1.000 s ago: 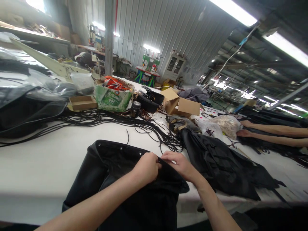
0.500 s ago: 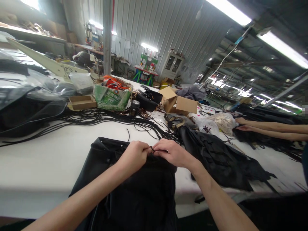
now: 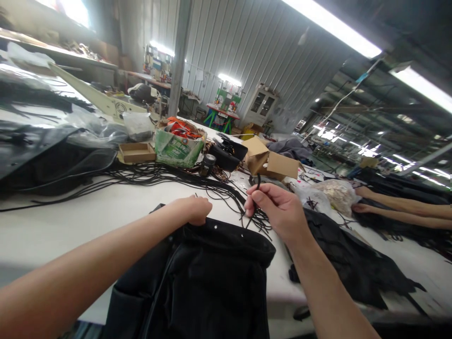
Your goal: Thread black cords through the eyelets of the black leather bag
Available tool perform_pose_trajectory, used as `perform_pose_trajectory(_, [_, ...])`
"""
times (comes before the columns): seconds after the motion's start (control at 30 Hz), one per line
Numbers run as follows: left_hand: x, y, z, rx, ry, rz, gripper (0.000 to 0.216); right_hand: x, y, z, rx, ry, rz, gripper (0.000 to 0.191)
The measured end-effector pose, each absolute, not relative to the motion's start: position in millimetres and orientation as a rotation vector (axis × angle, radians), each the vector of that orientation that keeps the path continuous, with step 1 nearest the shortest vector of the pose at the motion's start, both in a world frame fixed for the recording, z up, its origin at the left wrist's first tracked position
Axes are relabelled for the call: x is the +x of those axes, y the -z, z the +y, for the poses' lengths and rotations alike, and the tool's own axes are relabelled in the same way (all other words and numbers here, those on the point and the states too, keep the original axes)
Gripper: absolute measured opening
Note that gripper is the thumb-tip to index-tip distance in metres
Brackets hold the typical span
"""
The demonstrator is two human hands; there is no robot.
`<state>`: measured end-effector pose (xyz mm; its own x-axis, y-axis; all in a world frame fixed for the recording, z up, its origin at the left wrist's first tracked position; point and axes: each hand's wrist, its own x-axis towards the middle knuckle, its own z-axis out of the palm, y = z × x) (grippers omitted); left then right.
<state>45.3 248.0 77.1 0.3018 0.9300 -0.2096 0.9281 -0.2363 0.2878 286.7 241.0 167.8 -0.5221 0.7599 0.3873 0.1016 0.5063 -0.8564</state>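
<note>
So the black bag (image 3: 219,282) is at the near edge of the bench (image 3: 106,207), left hand (image 3: 197,210) with its fingers closed on the rim, as far as I can tell. Right hand (image 3: 282,214) is pinching a black cord (image 3: 258,181). My worry: it's right by that mess of loose cords (image 3: 169,174), so it could easily snag. And if the left lets go, the floppy rim might sag and hide the holes (image 3: 215,227).
</note>
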Motion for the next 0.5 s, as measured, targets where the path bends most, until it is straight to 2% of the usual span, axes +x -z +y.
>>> perform_pose_trajectory(0.13, [46.9,-59.4,252.1,2.217,-0.005,1.598,0.036,294.4,-188.7,238.8,-0.722,-0.934,-1.949,0.035])
perform_pose_trajectory(0.23, [44.3,-51.0,252.9,2.209,-0.093,1.541,0.037,298.9,-182.0,243.2,-0.865,-1.031,-2.042,0.038])
perform_pose_trajectory(0.33, [42.1,-45.5,255.4,2.190,-0.166,1.494,0.030,294.9,-150.3,249.2,-1.202,-1.042,-2.280,0.026])
perform_pose_trajectory(0.5, [43.8,-37.7,257.0,2.163,-0.247,1.505,0.022,277.7,-88.7,253.4,-1.513,-0.627,-2.561,0.014])
